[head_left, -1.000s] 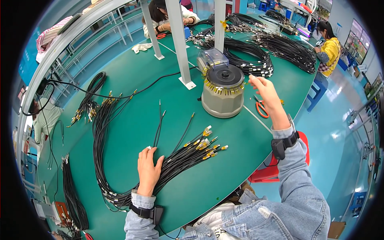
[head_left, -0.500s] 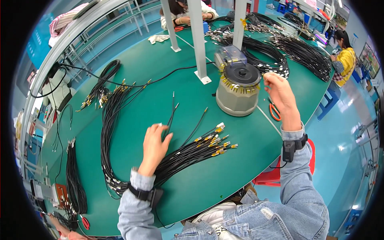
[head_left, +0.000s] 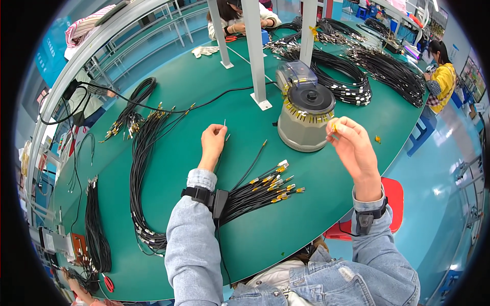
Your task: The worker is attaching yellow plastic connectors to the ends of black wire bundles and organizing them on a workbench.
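My left hand is closed in a pinch on a thin black cable, whose metal tip sticks up past the fingertips. Between the thumb and fingers of my right hand is a small piece of yellow tape. That hand is just right of a round tape dispenser with a dark top and yellow strips around its rim. Below my left hand a bundle of black cables fans out, many ends wrapped in yellow tape. One loose cable lies apart from the bundle.
Grey metal posts rise from the green table. More cable bundles lie left and far right. A yellow scrap sits near the right edge. Co-workers sit at the far side and right. A red stool stands beside me.
My left hand has moved up and right, from open above the cables to pinching one cable end. My right hand has come down from beside the dispenser's top, with yellow tape now visible in it.
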A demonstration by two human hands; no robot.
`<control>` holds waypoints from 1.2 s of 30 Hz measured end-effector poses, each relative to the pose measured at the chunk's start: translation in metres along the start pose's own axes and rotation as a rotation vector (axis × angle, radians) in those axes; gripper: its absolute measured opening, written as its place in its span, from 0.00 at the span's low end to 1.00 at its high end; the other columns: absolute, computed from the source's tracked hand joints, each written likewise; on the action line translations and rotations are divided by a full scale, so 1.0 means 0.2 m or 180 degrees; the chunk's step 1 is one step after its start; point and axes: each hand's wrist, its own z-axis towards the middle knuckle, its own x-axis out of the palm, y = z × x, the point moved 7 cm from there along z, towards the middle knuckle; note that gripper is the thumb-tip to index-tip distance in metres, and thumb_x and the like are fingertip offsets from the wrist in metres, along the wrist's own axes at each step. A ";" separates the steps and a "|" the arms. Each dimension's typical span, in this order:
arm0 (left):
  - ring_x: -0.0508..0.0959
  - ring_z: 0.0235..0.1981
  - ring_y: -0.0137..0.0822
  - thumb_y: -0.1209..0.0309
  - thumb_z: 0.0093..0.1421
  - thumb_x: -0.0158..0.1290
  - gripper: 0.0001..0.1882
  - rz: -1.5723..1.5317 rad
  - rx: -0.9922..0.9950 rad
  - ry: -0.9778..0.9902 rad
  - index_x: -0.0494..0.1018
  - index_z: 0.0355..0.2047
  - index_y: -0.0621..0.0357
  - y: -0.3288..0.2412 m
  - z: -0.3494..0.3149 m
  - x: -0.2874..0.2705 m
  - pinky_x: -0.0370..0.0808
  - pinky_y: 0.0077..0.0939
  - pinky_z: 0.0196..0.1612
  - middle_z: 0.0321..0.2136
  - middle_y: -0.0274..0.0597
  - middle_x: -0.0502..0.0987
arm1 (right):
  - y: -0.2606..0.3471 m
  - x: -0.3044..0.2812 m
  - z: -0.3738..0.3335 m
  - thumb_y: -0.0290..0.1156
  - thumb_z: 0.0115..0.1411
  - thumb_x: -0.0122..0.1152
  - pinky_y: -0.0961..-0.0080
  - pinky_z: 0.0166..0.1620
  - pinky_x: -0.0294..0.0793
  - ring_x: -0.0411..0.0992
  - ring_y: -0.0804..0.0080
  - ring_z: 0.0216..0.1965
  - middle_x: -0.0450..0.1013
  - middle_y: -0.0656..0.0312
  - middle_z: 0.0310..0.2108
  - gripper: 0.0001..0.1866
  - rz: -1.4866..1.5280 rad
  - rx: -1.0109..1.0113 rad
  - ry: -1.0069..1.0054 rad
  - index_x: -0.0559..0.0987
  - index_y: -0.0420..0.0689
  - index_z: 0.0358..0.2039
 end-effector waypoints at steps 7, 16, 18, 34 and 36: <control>0.77 0.26 0.35 0.69 0.51 0.56 0.10 0.1345 0.0761 -0.0422 0.73 0.31 0.63 -0.07 -0.04 0.07 0.73 0.31 0.31 0.30 0.44 0.77 | -0.04 0.16 -0.06 0.30 0.56 0.53 0.79 0.42 0.61 0.63 0.77 0.35 0.68 0.63 0.31 0.05 0.0143 0.0087 0.0142 0.71 0.42 0.27; 0.65 0.17 0.21 0.69 0.61 0.47 0.13 -0.2535 0.0041 0.0711 0.68 0.44 0.63 -0.51 -0.31 -0.15 0.60 0.14 0.19 0.25 0.37 0.75 | -0.11 0.35 -0.11 0.28 0.56 0.53 0.80 0.42 0.61 0.62 0.77 0.35 0.66 0.62 0.31 0.06 0.0095 0.0092 0.0533 0.71 0.39 0.27; 0.62 0.17 0.18 0.70 0.63 0.45 0.13 -0.2745 0.0182 0.0965 0.67 0.45 0.63 -0.63 -0.43 -0.23 0.56 0.11 0.18 0.25 0.37 0.74 | -0.12 0.44 -0.12 0.27 0.56 0.53 0.80 0.42 0.60 0.62 0.77 0.35 0.65 0.62 0.32 0.05 0.0059 0.0028 0.0759 0.71 0.39 0.27; 0.64 0.20 0.16 0.72 0.61 0.49 0.09 -0.2141 -0.0190 0.1144 0.75 0.36 0.65 -0.60 -0.98 -0.18 0.59 0.11 0.22 0.20 0.30 0.72 | -0.24 0.62 -0.24 0.22 0.54 0.56 0.78 0.42 0.60 0.61 0.75 0.36 0.64 0.62 0.32 0.03 -0.0974 -0.0824 0.0806 0.71 0.39 0.29; 0.62 0.17 0.16 0.70 0.61 0.49 0.10 -0.2119 -0.0177 0.1235 0.75 0.37 0.64 -0.56 -1.02 -0.15 0.56 0.10 0.19 0.20 0.30 0.73 | -0.30 0.60 -0.27 0.23 0.54 0.57 0.78 0.43 0.61 0.62 0.75 0.36 0.65 0.62 0.32 0.04 -0.0903 -0.0717 0.0735 0.72 0.39 0.29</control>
